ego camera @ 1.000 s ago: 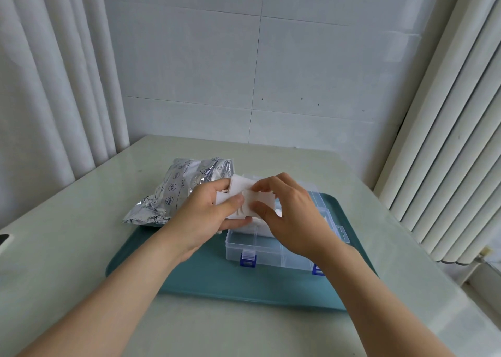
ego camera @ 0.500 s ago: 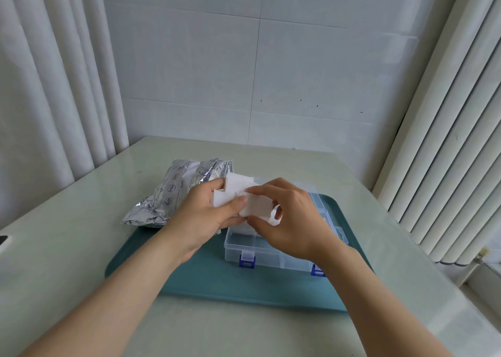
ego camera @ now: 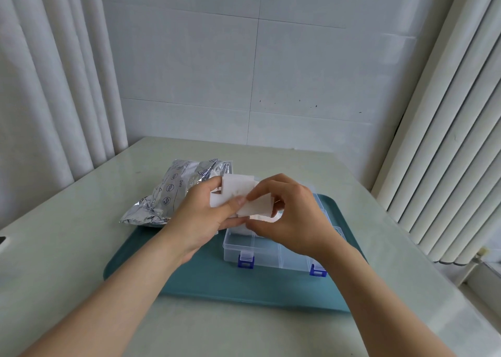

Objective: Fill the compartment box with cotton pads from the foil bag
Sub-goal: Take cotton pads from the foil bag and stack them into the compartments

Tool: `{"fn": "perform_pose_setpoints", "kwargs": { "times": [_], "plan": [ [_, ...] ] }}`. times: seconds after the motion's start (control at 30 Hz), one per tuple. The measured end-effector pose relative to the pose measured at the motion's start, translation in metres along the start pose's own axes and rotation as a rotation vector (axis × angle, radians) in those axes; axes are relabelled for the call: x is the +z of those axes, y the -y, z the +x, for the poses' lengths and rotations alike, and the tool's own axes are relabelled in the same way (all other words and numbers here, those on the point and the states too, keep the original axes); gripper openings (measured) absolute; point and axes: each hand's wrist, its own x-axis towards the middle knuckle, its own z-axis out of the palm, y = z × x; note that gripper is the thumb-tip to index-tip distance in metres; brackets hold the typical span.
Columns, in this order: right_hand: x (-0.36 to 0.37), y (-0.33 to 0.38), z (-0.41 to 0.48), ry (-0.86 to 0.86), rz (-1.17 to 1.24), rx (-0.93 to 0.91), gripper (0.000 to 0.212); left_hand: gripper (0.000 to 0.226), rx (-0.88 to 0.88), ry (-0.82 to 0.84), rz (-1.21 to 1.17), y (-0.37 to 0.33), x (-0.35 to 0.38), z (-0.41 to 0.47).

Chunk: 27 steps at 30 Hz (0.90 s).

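Left thumb (ego camera: 237, 201) presses down on a small stack of white cotton pads (ego camera: 235, 189), with the other fingers of the left hand (ego camera: 199, 218) curled beneath it: stack firmly gripped. Right hand (ego camera: 294, 221): thumb and forefinger pinch one single pad (ego camera: 257, 208) by its near edge, the pad overlapping the stack, the remaining fingers curled. Both hands meet in the air above the rear left part of the compartment box (ego camera: 267, 251). The box is clear plastic with inner dividers visible through the front wall and two blue latches (ego camera: 246, 260) on that wall. Whether its cells hold pads cannot be determined; the hands cover most of them. The box stands on a teal tray (ego camera: 200, 278). The foil bag (ego camera: 172, 194) lies on its side left of the box, partly on the tray's far left corner and partly on the pale table (ego camera: 67, 248). White curtains (ego camera: 54, 85) hang on both sides, with a tiled wall (ego camera: 298, 72) behind.
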Motion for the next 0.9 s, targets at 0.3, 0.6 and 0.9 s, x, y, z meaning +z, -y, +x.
{"fn": "perform_pose_setpoints", "kwargs": {
  "times": [0.3, 0.6, 0.9],
  "plan": [
    [-0.0003, -0.0012, -0.0010, -0.011, -0.091, -0.004, 0.053, 0.032, -0.042, 0.017, -0.016, -0.0002, 0.0019, 0.0003],
    [0.0018, 0.0033, -0.0015, 0.035, -0.091, 0.014, 0.047, 0.028, -0.014, 0.018, -0.012, 0.0009, 0.0017, 0.0001],
    [-0.0001, 0.0074, -0.0004, 0.017, 0.059, 0.068, 0.060, 0.027, 0.036, -0.060, -0.063, 0.0014, 0.0027, 0.0001]
  ]
}}
